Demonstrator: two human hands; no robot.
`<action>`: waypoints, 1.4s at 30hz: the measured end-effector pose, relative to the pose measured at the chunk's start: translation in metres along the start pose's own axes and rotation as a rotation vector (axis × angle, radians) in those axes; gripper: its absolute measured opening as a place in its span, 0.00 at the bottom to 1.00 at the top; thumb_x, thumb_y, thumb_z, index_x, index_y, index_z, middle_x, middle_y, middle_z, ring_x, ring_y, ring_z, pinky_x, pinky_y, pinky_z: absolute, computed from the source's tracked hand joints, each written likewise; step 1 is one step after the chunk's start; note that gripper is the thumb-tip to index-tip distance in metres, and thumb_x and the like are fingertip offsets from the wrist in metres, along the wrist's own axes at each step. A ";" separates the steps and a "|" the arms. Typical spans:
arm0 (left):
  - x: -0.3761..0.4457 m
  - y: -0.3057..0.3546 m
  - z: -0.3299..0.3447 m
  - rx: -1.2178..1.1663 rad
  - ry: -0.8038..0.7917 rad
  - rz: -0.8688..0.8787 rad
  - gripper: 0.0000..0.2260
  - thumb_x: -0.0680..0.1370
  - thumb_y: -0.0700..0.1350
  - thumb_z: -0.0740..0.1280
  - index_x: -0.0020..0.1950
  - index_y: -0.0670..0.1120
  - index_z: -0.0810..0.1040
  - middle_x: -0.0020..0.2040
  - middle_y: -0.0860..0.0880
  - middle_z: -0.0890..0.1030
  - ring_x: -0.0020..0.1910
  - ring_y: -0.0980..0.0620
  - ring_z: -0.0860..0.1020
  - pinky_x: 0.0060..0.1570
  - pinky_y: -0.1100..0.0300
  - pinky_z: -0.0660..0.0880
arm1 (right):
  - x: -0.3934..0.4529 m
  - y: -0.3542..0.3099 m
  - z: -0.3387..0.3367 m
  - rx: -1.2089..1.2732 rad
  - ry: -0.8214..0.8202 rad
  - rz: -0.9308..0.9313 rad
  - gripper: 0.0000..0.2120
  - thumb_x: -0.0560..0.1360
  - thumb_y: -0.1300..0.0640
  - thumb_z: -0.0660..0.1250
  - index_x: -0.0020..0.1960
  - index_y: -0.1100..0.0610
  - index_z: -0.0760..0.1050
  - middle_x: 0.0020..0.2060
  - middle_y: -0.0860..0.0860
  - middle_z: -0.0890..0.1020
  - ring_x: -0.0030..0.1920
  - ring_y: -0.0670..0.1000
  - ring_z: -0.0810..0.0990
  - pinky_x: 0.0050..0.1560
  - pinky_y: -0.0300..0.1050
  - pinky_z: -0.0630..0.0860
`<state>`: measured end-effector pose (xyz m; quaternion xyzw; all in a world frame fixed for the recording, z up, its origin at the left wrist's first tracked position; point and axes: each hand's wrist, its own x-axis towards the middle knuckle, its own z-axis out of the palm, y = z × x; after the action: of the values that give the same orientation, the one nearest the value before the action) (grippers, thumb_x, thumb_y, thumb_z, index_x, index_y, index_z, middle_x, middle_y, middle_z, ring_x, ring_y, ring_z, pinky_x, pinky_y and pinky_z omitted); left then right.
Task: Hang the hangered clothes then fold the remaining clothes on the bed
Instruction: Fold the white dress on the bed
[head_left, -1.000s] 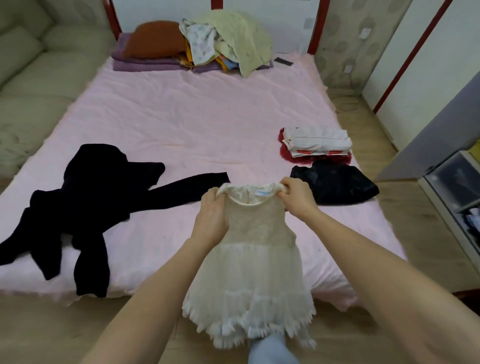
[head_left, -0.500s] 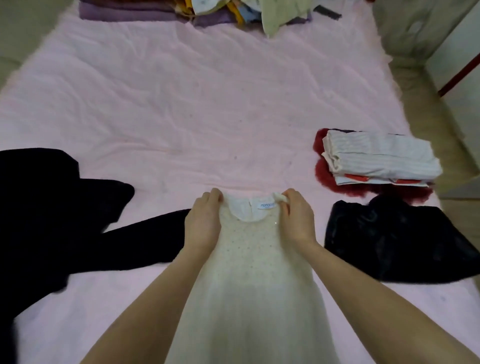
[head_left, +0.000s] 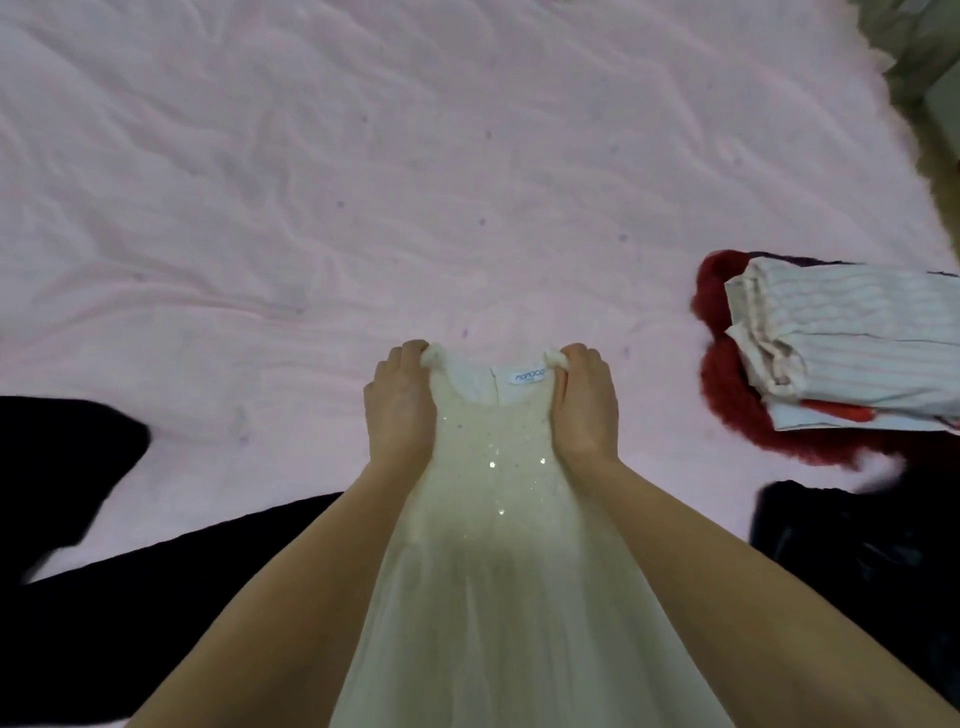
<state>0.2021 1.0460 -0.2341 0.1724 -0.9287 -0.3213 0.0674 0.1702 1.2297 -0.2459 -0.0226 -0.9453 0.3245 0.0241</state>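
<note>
Cream sequinned sleeveless dress (head_left: 498, 545), front up, shoulders bunched, spread lengthwise over pink bed (head_left: 311, 208)

Pretty clearly a bedroom in someone's home. Most of the view is a big bed (head_left: 363, 208) covered in a wrinkled pink sheet, the soft lived-in kind with little lint specks on it. Laundry is spread all over it: a folded striped garment (head_left: 852, 343) stacked on a fuzzy red one (head_left: 737, 410) on the right, a black garment (head_left: 872, 582) just below that, another black garment (head_left: 72, 519) sprawled on the left. A kid-sized cream sequined dress (head_left: 498, 545) with a neck label is there too. Top right corner shows a bit of olive-patterned wall (head_left: 930, 36). Household clothes, no shop racks or tags.
</note>
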 end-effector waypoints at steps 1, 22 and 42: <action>0.002 -0.007 0.010 -0.016 0.011 -0.006 0.15 0.79 0.35 0.56 0.63 0.45 0.73 0.57 0.46 0.77 0.55 0.44 0.73 0.54 0.52 0.67 | 0.004 0.009 0.010 -0.063 -0.005 -0.009 0.08 0.81 0.59 0.55 0.52 0.53 0.72 0.47 0.48 0.75 0.49 0.51 0.69 0.49 0.43 0.67; -0.027 -0.014 0.032 0.586 -0.326 0.279 0.30 0.81 0.60 0.40 0.79 0.46 0.40 0.79 0.48 0.40 0.78 0.48 0.40 0.76 0.46 0.42 | -0.012 0.018 0.025 -0.404 -0.238 -0.118 0.30 0.83 0.45 0.44 0.78 0.58 0.39 0.78 0.53 0.40 0.77 0.49 0.37 0.76 0.47 0.35; -0.226 0.027 -0.044 0.651 -0.923 0.567 0.28 0.84 0.55 0.47 0.80 0.46 0.42 0.79 0.45 0.41 0.78 0.45 0.39 0.76 0.48 0.41 | -0.256 0.066 -0.139 -0.063 -0.592 0.573 0.18 0.77 0.46 0.65 0.60 0.58 0.71 0.55 0.52 0.76 0.53 0.54 0.76 0.47 0.42 0.68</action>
<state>0.4154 1.1224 -0.1860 -0.2250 -0.9219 -0.0331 -0.3137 0.4356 1.3522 -0.1848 -0.1914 -0.8764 0.2814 -0.3408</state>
